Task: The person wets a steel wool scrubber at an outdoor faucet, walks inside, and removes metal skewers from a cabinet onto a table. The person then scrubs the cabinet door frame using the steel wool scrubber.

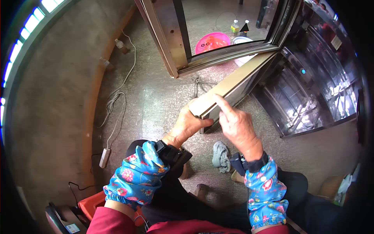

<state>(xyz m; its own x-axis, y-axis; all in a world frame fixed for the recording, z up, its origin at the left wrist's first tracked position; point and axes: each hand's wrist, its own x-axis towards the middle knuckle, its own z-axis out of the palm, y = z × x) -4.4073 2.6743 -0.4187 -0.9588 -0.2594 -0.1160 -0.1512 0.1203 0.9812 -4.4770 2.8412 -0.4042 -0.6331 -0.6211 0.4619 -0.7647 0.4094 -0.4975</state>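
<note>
A cabinet door (230, 84) with a pale gold top edge stands swung out towards me, its near corner in front of my knees. My left hand (186, 124) is wrapped round that corner, the thumb lying across the door's end. On the other side, my right hand (238, 130) has its index finger stretched out to the top edge, the other fingers loosely curled, with nothing visible in them. Behind is a second framed glass door (230, 19). To the right, the dark, shiny cabinet interior (311, 82) shows. A grey cloth (221, 156) lies crumpled on the floor below my hands.
Through the glass appear a pink basin (212, 42), a white basin (242, 39) and bottles (234, 27). A white cable runs along the left wall to a power strip (104, 157). A small bottle (121, 46) stands by that wall. Something red (91, 204) is at lower left.
</note>
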